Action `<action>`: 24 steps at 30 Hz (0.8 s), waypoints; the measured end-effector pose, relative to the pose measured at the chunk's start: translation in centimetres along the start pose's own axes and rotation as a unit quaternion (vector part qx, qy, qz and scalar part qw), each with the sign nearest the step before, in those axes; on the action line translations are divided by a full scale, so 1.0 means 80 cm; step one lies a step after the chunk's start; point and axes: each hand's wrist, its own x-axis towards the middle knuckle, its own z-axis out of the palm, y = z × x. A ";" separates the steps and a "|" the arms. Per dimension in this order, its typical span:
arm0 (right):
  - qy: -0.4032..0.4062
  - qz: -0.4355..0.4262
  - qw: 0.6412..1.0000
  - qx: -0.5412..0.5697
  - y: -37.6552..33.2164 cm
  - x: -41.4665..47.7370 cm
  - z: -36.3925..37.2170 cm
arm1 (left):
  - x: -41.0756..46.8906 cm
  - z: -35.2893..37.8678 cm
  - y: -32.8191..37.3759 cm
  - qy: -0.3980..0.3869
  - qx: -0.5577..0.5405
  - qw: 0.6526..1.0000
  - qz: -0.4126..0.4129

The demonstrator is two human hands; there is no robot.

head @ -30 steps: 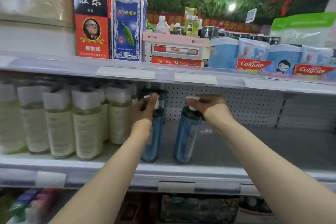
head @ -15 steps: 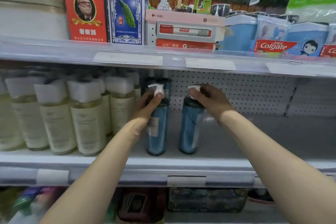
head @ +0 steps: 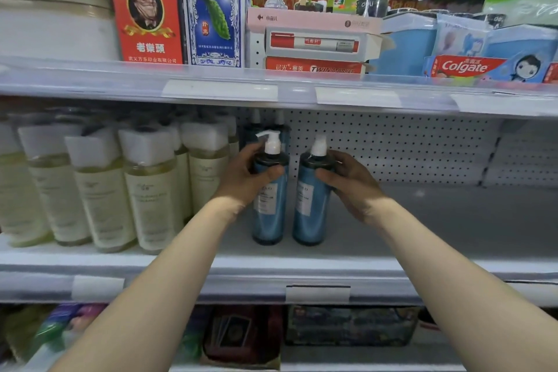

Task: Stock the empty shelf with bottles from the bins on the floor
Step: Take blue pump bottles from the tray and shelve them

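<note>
Where the shelf (head: 453,220) runs bare to the right, we log two blue pump bottles standing upright side by side near its front edge, close but not touching. Their bases appear to rest on the shelf.

Left hand (head: 241,174): wrapped round the shoulder of the left bottle (head: 268,214), thumb across the front just under the dark collar, fingers behind. The white pump head sits above the hand with its nozzle pointing left.

Right hand (head: 351,181): gripping the right bottle (head: 309,214) at about the same height, thumb on the front, fingers curled round the far side.

The hands are apart, one bottle each.

We make out more dark bottles dimly behind the left bottle, against the pegboard (head: 392,148); we cannot tell how many.

Left of the hands: rows of pale bottles (head: 151,187) with white wrapped tops, the nearest just beside the left hand.

Upper shelf (head: 90,78): card boxes (head: 148,24), stacked marker boxes (head: 314,46), a Colgate box (head: 466,67).

Below the shelf the goods are too blurred to name.
</note>
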 end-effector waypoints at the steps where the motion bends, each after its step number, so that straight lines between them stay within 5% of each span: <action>1: -0.025 0.006 1.000 0.014 0.000 0.001 0.000 | 0.003 0.001 -0.002 0.004 0.007 1.000 0.000; 5: -0.080 0.013 0.997 -0.014 0.000 0.003 0.000 | 0.006 0.003 -0.008 0.010 0.023 1.000 0.000; 11: -0.029 0.009 0.997 -0.076 0.010 0.000 -0.003 | 0.008 -0.004 0.010 0.018 0.037 0.999 0.032; 14: -0.007 0.006 0.988 -0.157 0.022 -0.004 -0.001 | 0.013 -0.016 0.032 0.037 0.133 0.987 0.078; 17: 0.004 0.016 0.975 -0.221 0.042 -0.011 0.005 | 0.023 -0.028 0.049 -0.040 0.344 0.933 0.096; 20: 0.032 0.014 0.970 -0.242 0.056 -0.014 0.006 | 0.027 -0.029 0.057 -0.122 0.514 0.837 0.140; 24: 0.047 0.008 0.977 -0.210 0.061 -0.015 0.004 | 0.030 -0.030 0.059 -0.132 0.588 0.784 0.152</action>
